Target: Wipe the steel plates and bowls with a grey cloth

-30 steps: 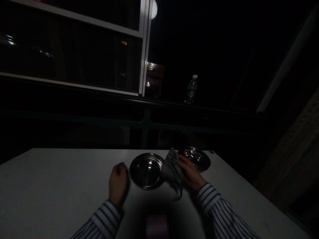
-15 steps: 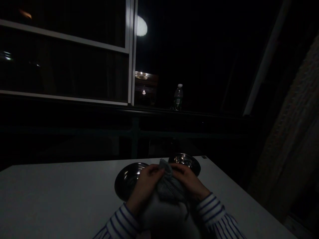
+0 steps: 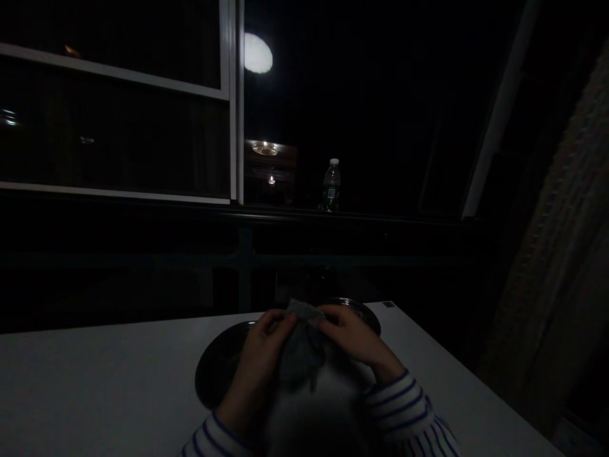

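Observation:
A grey cloth (image 3: 301, 343) hangs between my two hands above the white table (image 3: 95, 387). My left hand (image 3: 259, 358) pinches its upper left edge, and my right hand (image 3: 349, 336) pinches the upper right edge. Under my left hand lies a round metal plate (image 3: 214, 374), partly hidden by the hand and cloth. A second metal plate (image 3: 368, 316) sits behind my right hand near the table's far edge. Both sleeves are white with dark stripes.
The room is very dark. A plastic water bottle (image 3: 330, 185) stands on a dark ledge beyond the table. White window frames (image 3: 232, 101) rise at the back left, with a bright round light (image 3: 257, 53) beside them. The table's right edge (image 3: 476, 393) runs diagonally.
My left hand left the table and took hold of the cloth beside my right hand. Both hands then raised the cloth a little. The view shifted so the plates sit lower and further left.

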